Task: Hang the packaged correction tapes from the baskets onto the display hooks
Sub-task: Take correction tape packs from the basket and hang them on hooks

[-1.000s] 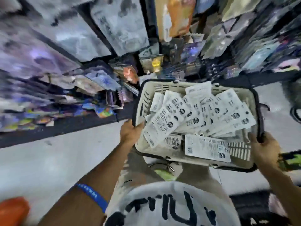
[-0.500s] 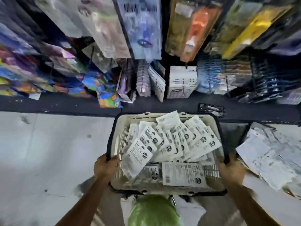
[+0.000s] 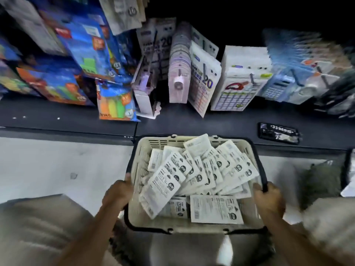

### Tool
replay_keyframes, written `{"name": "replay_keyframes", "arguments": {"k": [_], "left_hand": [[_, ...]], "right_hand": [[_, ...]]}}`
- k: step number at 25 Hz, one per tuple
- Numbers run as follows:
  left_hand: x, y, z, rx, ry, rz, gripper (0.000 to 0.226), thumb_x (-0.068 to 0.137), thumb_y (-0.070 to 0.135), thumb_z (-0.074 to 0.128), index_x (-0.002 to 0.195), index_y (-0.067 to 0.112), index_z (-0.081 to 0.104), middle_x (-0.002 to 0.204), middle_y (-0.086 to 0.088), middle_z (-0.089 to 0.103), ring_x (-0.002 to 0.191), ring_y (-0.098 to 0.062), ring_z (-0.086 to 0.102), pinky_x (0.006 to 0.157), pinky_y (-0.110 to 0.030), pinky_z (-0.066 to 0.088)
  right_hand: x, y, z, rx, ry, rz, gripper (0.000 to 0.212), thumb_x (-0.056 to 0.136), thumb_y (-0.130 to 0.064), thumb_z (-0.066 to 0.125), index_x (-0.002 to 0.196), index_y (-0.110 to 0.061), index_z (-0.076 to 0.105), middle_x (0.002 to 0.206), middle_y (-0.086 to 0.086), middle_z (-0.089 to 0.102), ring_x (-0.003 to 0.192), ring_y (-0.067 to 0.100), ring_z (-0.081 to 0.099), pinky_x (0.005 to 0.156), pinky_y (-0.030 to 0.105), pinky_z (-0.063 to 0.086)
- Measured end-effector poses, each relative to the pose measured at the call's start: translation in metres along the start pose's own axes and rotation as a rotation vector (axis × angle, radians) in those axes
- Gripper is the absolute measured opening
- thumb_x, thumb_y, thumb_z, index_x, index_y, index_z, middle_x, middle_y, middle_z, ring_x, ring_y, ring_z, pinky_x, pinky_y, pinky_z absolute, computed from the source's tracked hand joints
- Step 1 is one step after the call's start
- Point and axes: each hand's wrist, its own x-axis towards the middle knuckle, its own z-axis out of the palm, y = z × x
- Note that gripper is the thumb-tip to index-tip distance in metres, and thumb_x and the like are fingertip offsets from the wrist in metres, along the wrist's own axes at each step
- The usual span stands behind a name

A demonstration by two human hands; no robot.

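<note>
A cream plastic basket (image 3: 172,226) with a black rim sits low in front of me, close to the dark shelf base. Several white packaged correction tapes (image 3: 215,209) lie in a loose fan inside it. My left hand (image 3: 118,194) grips the basket's left rim. My right hand (image 3: 269,202) grips its right rim and black handle. Above the base, packs hang on display hooks (image 3: 251,78), with white and lilac stationery packs (image 3: 178,81) straight ahead.
Colourful blue and orange packs (image 3: 115,104) hang at the left. A black price-label holder (image 3: 278,133) lies on the shelf base (image 3: 57,116) at the right. Pale floor (image 3: 57,166) spreads to the left. My knees frame the bottom corners, and a blurred dark object (image 3: 322,181) sits at the right.
The basket has come down and closer to the shelf base, both hands still on its rims. My view has dropped lower, so the bottom row of hooks fills the top.
</note>
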Motion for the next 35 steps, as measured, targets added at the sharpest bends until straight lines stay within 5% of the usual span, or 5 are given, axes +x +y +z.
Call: {"name": "replay_keyframes", "arguments": {"k": [6, 16, 22, 27, 35], "left_hand": [[-0.019, 0.01, 0.001, -0.427, 0.011, -0.012, 0.045, 0.103, 0.023, 0.042, 0.136, -0.005, 0.054, 0.136, -0.025, 0.059, 0.123, -0.042, 0.058, 0.107, -0.048, 0.048], [-0.121, 0.005, 0.045, 0.107, 0.096, 0.492, 0.069, 0.094, 0.024, 0.057, 0.158, 0.023, 0.032, 0.149, -0.008, 0.047, 0.135, -0.029, 0.047, 0.11, -0.04, 0.044], [-0.098, 0.037, 0.057, 0.048, 0.103, 0.47, 0.073, 0.09, 0.033, 0.066, 0.155, 0.028, 0.031, 0.143, -0.007, 0.05, 0.135, -0.032, 0.046, 0.107, -0.05, 0.045], [-0.066, 0.054, 0.061, -0.013, -0.057, 0.43, 0.11, 0.084, 0.042, 0.079, 0.161, 0.033, 0.001, 0.163, -0.012, 0.023, 0.147, -0.034, 0.031, 0.113, -0.052, 0.04], [-0.062, 0.061, 0.002, -0.132, 0.274, 0.927, 0.106, 0.066, 0.049, 0.088, 0.154, 0.033, 0.03, 0.152, 0.005, 0.047, 0.135, -0.02, 0.047, 0.111, -0.042, 0.041]], "right_hand": [[-0.012, -0.032, -0.007, 0.065, -0.031, 0.143, 0.044, 0.09, -0.023, 0.065, 0.125, -0.002, 0.05, 0.119, 0.023, 0.058, 0.108, 0.044, 0.056, 0.096, 0.051, 0.046], [-0.121, -0.138, 0.02, -0.214, -0.404, -0.843, 0.062, 0.093, -0.024, 0.061, 0.148, -0.021, 0.034, 0.142, 0.009, 0.052, 0.126, 0.031, 0.05, 0.1, 0.042, 0.044], [-0.095, -0.188, 0.05, -0.385, -0.549, -0.693, 0.066, 0.085, -0.036, 0.071, 0.141, -0.02, 0.04, 0.136, 0.01, 0.048, 0.118, 0.032, 0.058, 0.098, 0.042, 0.049], [-0.078, -0.199, 0.067, -0.387, -0.74, -0.678, 0.04, 0.08, -0.045, 0.078, 0.068, -0.019, 0.051, 0.07, -0.005, 0.052, 0.065, 0.014, 0.051, 0.058, 0.03, 0.036], [-0.1, -0.248, 0.007, 0.649, -0.789, -0.046, 0.02, 0.077, -0.007, 0.061, 0.058, -0.011, 0.061, 0.041, 0.004, 0.046, 0.031, 0.013, 0.032, 0.053, 0.022, 0.039]]}}
